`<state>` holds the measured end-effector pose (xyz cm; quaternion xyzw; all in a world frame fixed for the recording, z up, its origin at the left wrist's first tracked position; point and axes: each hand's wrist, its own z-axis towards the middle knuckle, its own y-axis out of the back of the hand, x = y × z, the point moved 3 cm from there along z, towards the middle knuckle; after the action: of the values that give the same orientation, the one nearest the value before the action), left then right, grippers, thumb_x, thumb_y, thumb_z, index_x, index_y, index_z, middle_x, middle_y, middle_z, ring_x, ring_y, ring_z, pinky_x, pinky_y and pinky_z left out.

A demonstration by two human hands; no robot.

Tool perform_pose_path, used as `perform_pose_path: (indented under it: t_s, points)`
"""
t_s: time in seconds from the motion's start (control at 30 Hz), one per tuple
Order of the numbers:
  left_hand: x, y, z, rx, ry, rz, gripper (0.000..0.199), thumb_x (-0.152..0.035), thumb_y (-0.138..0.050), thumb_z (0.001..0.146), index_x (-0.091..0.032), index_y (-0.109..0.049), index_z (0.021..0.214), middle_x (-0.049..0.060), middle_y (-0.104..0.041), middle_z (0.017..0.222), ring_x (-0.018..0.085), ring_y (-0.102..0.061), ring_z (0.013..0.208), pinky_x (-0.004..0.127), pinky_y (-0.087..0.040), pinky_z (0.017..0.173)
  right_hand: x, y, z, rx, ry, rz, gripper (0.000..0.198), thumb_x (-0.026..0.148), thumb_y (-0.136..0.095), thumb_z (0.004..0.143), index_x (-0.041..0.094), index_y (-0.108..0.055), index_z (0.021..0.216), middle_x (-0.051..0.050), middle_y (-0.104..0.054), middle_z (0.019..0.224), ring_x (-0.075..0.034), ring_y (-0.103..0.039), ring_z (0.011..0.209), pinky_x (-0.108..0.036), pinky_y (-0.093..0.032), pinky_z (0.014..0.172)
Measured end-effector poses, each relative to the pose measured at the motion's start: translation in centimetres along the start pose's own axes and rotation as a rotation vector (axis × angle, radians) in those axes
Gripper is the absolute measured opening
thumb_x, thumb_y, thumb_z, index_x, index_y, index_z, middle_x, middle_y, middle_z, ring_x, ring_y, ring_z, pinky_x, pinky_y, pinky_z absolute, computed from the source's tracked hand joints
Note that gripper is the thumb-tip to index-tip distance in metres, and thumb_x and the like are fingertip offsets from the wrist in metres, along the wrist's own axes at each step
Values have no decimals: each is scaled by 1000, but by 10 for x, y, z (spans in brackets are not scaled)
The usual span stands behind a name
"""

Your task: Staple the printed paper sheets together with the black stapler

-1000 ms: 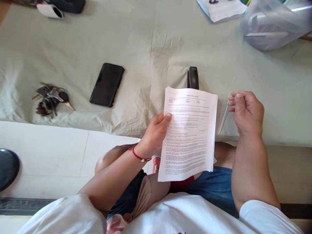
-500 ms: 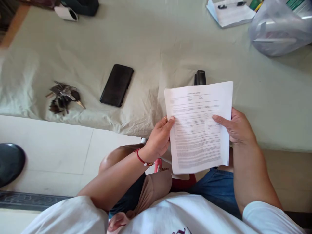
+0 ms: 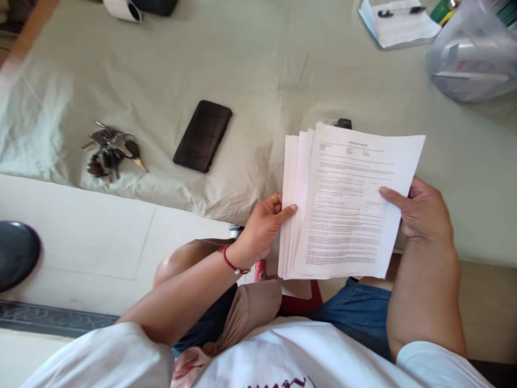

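Note:
Between my hands is a stack of printed sheets (image 3: 347,210), held upright over my lap at the table's edge. Its left edges are fanned out, so several sheets show as narrow strips. My left hand (image 3: 269,223) pinches the lower sheets at the left side, thumb in front. On the right side my right hand (image 3: 424,210) grips the stack, its thumb lying on the printed front and its fingers hidden behind. Just beyond the top edge of the sheets a small black object (image 3: 343,123) peeks out, mostly covered by the paper.
On the cloth-covered table (image 3: 242,48) lie a black phone (image 3: 203,136) and a bunch of keys (image 3: 112,150). At the back right are a notepad (image 3: 404,32) with a pen (image 3: 402,11) on it and a plastic bag (image 3: 472,59). A white roll (image 3: 123,9) sits at the back left.
My right hand has moved right with the front of the stack, and the sheets have spread from an even pile into a fan. The black object behind is now more covered.

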<state>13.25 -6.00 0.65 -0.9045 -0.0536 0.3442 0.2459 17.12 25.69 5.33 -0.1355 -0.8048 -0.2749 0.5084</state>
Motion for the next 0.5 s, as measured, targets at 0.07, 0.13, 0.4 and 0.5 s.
perform_pose_path:
  t_s: [0.07,0.13,0.4,0.5]
  points:
    - [-4,-1,-1,-12,-20,27,43,-44,-95,80,-21,-61,91,1,-74,88,17,-70,80,32,-57,74,0,6,4,-11,9,6,58,35,-106,57,26,-88,111,-5,-88,117,-24,-82,98,-42,-69,93]
    - [-9,-2,-2,-34,-56,67,40,-44,-92,84,-21,-61,92,1,-72,89,16,-68,78,30,-55,71,0,13,9,-44,16,-30,55,31,-102,58,26,-88,111,-5,-87,119,-25,-82,101,-47,-67,103]
    - [-12,-3,-5,-149,-168,185,33,-36,-79,92,-25,-54,111,-1,-71,84,16,-63,68,28,-48,60,5,40,16,-268,57,-90,44,28,-92,53,23,-90,97,-9,-87,117,-37,-80,114,-63,-58,116]
    - [-16,-5,-7,-132,-255,252,58,-34,-79,91,-29,-47,139,-5,-68,76,17,-59,60,28,-44,56,6,47,14,-277,55,-29,43,27,-93,50,22,-89,92,-10,-87,118,-40,-78,123,-63,-54,121]
